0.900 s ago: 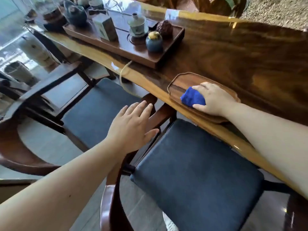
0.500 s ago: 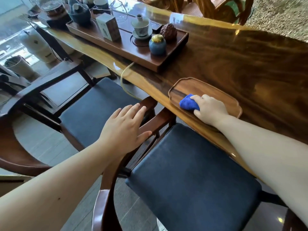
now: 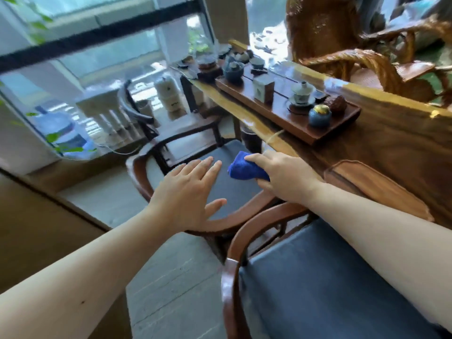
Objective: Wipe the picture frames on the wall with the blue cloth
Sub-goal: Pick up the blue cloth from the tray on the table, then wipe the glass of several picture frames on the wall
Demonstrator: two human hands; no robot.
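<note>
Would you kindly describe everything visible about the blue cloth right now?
The bright blue cloth, soft and fuzzy like microfibre, is bunched into a wad in the right hand. Its free end pokes out leftward past the fingers. It hangs in the air over the dark grey chair cushion, off the table; only that hand touches it.
</note>
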